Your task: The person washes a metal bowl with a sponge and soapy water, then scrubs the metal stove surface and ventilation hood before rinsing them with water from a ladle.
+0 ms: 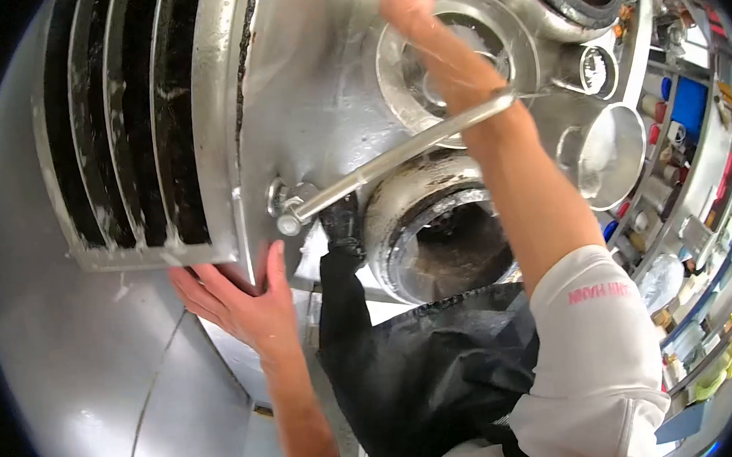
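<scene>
My left hand point(240, 309) is at the corner of a steel vent housing point(218, 154), thumb on one side of its edge and fingers on the other. The dark slots of the housing run upward from there. My right arm reaches across a steel swing spout point(403, 154). Beyond a round steel basin point(389, 65), my right hand point(408, 3) is curled and slightly blurred against the wet steel panel point(321, 70). What its fingers hold, if anything, I cannot tell. The spout's valve end is close to the vent housing.
Sooty wok burner rings point(384, 244) sit beside the basin. A steel pot point(607, 156) and a small steel container point(594, 71) stand at the right. Shelves with jars and a blue bin point(687, 108) line the far right. A black apron point(444, 376) hangs close to the nearer burner.
</scene>
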`<state>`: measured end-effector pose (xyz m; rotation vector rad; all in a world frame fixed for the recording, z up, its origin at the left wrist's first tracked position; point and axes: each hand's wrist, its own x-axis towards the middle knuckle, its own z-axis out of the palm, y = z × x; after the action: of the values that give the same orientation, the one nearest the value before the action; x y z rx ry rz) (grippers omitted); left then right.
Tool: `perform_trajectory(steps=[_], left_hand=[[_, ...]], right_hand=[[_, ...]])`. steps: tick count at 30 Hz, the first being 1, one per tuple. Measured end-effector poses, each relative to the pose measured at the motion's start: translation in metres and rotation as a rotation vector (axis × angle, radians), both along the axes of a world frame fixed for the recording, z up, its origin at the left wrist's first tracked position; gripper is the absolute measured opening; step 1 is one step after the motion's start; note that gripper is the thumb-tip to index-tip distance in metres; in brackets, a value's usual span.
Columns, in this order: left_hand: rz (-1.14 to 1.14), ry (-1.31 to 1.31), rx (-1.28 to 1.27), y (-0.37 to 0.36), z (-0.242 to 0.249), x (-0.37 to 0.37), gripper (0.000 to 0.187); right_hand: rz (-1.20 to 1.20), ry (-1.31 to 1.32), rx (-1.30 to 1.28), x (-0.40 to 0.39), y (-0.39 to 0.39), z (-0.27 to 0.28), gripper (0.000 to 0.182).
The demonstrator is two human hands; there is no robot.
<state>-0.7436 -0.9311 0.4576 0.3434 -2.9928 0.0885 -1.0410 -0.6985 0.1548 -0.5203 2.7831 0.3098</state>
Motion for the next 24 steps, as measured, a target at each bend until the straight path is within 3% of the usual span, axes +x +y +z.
perform_trajectory(steps=[3, 5, 6, 7, 10, 11, 12, 14, 15, 17, 20, 23, 24], left_hand=[[0.006, -0.035, 0.001, -0.005, -0.001, 0.002, 0.091], [0.025, -0.033, 0.046, 0.000, -0.006, 0.002, 0.090], [0.038, -0.048, 0.032, 0.001, -0.005, 0.001, 0.091], [0.044, -0.072, 0.011, 0.000, 0.000, 0.001, 0.093], [-0.010, -0.070, -0.029, 0.002, 0.004, -0.005, 0.093], [0.068, -0.092, -0.026, -0.001, 0.001, 0.001, 0.093], [0.088, -0.072, -0.004, 0.004, 0.001, -0.001, 0.093], [0.069, -0.054, 0.014, 0.009, 0.000, -0.001, 0.093], [0.056, -0.072, 0.004, 0.010, 0.001, -0.002, 0.093], [0.054, -0.056, -0.033, 0.005, 0.003, -0.003, 0.093], [0.040, -0.054, -0.028, 0.010, 0.004, -0.006, 0.093], [0.093, -0.052, -0.002, 0.008, 0.000, 0.001, 0.095], [0.095, -0.050, -0.005, 0.010, -0.001, 0.001, 0.095]], right_hand=[[-0.066, -0.011, -0.248, 0.021, -0.003, -0.006, 0.018], [0.151, 0.035, -0.034, 0.087, -0.043, -0.019, 0.019], [0.489, -0.064, 0.095, 0.122, -0.051, -0.024, 0.021], [0.665, -0.044, 0.062, 0.175, -0.050, -0.035, 0.019], [0.127, -0.131, -0.705, 0.342, 0.036, -0.140, 0.017], [0.411, 0.004, -0.583, 0.334, 0.076, -0.101, 0.016], [0.418, -0.012, -0.559, 0.327, 0.090, -0.089, 0.016], [0.567, -0.639, -0.417, 0.317, 0.115, -0.061, 0.023], [0.908, -0.500, -0.154, 0.300, 0.099, -0.031, 0.022], [0.808, -0.166, -0.532, 0.283, 0.066, 0.005, 0.017], [0.868, 0.003, -0.353, 0.250, -0.010, 0.007, 0.014], [0.542, -0.099, -0.177, 0.152, -0.056, -0.031, 0.020], [0.407, 0.115, -0.134, 0.123, -0.062, -0.039, 0.023]])
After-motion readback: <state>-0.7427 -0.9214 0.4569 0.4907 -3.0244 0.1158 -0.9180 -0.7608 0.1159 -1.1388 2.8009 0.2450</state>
